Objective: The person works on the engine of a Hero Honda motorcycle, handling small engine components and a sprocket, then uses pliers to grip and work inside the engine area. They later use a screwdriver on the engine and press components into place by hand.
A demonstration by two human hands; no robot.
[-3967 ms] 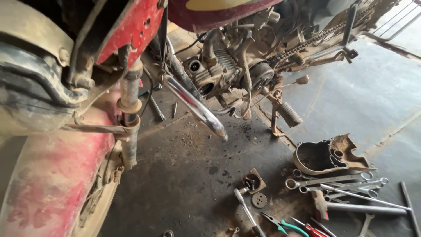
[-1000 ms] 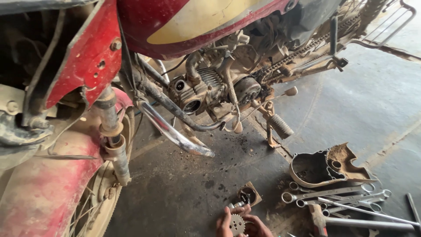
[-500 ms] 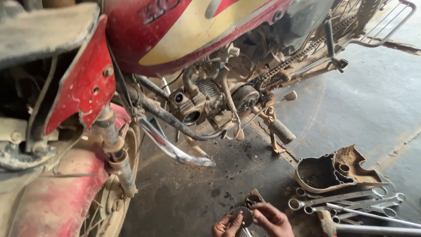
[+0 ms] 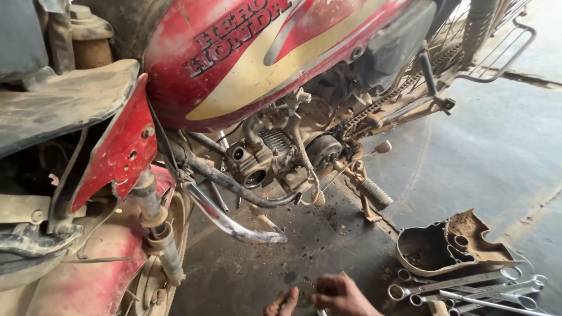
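Red and cream paint covers the fuel tank [image 4: 246,64] of a dusty motorcycle that fills the far side of the scene, its engine [image 4: 275,161] exposed below and the chrome exhaust pipe [image 4: 234,222] sweeping toward the near floor [image 4: 497,152]. At the near edge, both hands meet over a small toothed sprocket [image 4: 304,291] held just above the oily concrete. Left hand [image 4: 282,302] has its fingers curled against the left side of the sprocket, grasping it. Right hand [image 4: 342,295] pinches the sprocket's right edge with thumb and fingers. Just right of the hands lies a row of combination wrenches [image 4: 468,287], and beyond them a removed engine side cover [image 4: 451,246] rests open side up, caked with dirt
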